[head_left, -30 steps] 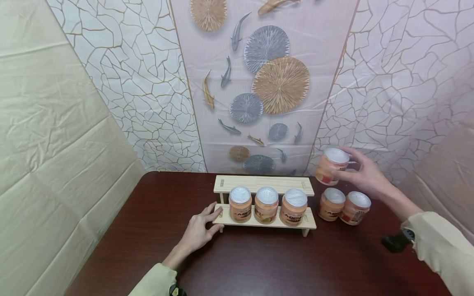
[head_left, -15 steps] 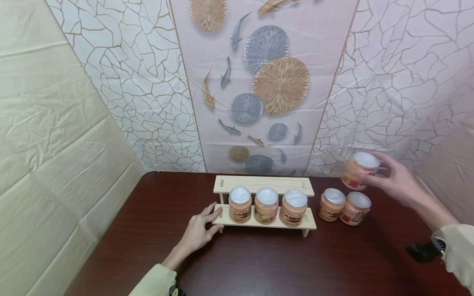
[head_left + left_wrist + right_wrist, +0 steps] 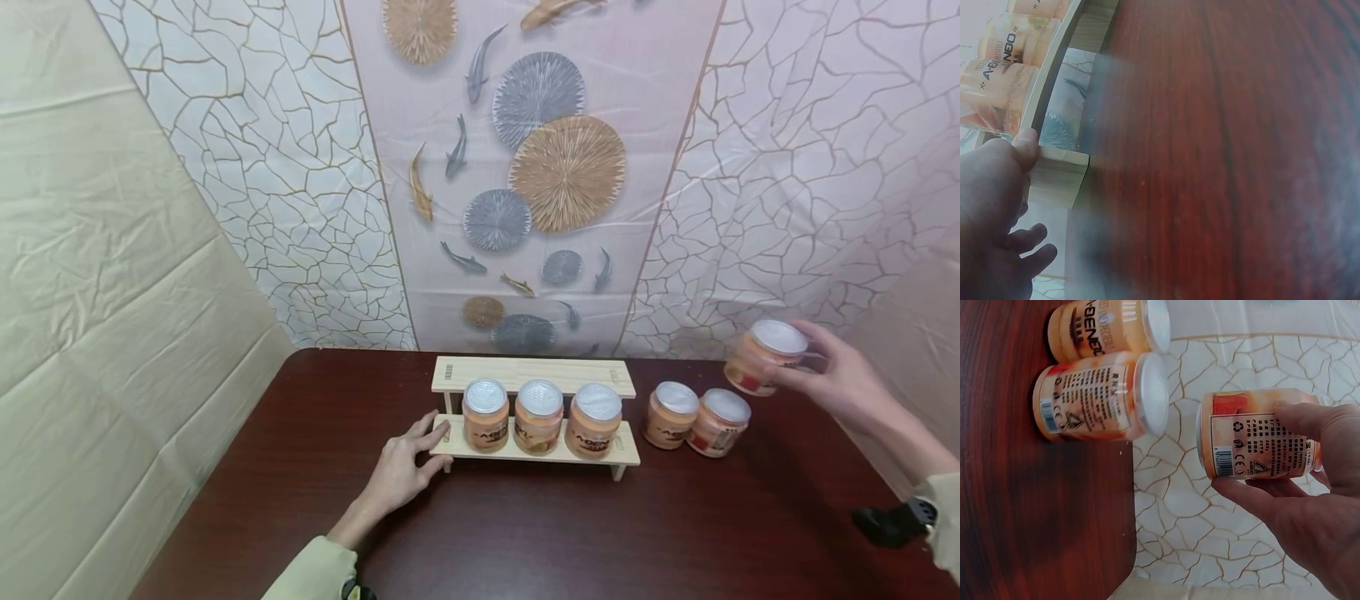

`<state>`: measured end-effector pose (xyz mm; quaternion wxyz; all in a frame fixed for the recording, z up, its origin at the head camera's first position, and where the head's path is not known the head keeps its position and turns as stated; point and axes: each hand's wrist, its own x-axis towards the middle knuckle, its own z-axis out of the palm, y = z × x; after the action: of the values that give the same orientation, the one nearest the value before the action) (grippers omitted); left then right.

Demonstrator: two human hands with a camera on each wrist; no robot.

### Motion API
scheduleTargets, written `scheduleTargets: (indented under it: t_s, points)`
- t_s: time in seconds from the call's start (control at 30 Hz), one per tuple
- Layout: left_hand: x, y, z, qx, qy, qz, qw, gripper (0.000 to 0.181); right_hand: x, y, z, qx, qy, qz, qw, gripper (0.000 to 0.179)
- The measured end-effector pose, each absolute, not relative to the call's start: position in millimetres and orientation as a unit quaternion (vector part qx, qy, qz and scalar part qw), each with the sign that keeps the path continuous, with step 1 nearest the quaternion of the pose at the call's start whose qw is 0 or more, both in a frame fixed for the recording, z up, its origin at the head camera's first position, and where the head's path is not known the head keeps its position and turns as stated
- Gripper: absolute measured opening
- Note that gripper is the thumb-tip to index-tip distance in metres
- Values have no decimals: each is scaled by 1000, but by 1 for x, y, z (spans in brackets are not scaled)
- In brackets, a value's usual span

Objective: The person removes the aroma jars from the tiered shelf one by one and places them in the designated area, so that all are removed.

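In the head view my left hand (image 3: 397, 468) pinches the left end of a two-tier wooden rack (image 3: 532, 372), thumb at the front edge. The left wrist view shows the thumb (image 3: 1026, 149) against the lower shelf by a leg. On that shelf stand a left jar (image 3: 486, 429), a middle jar (image 3: 538, 429) and a right jar (image 3: 595, 433), orange with silver lids. My right hand (image 3: 847, 379) grips a similar jar (image 3: 761, 362) in the air, slightly tilted, at the far right. The right wrist view shows fingers and thumb round its printed label (image 3: 1260, 447).
Right of the rack, two more orange jars stand side by side on the dark red-brown table (image 3: 525, 533): a nearer-left one (image 3: 667, 423) and a right one (image 3: 716, 429). A patterned cloth wall (image 3: 345, 208) rises behind the table; a cream cloth (image 3: 135, 333) hangs at the left.
My right hand has carried the held jar rightward, from above the two table jars to beyond them, and lowered it slightly in the last half second. The left hand stays at the rack.
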<state>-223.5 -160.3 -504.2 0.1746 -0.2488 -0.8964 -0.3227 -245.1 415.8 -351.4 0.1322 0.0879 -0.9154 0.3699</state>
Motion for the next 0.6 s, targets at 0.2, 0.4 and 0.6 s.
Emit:
scheduleTargets:
  t_s: [0.2, 0.4, 0.6]
  points:
    - [-224, -160, -503, -250, -896, -321, 177, 52, -243, 424, -360, 80, -918, 361, 144, 71]
    - [-224, -160, -502, -245, -895, -330, 171, 52, -241, 431, -369, 75, -922, 348, 150, 67]
    - [-224, -160, -504, -244, -896, -328, 170, 52, -240, 436, -376, 70, -927, 340, 139, 70]
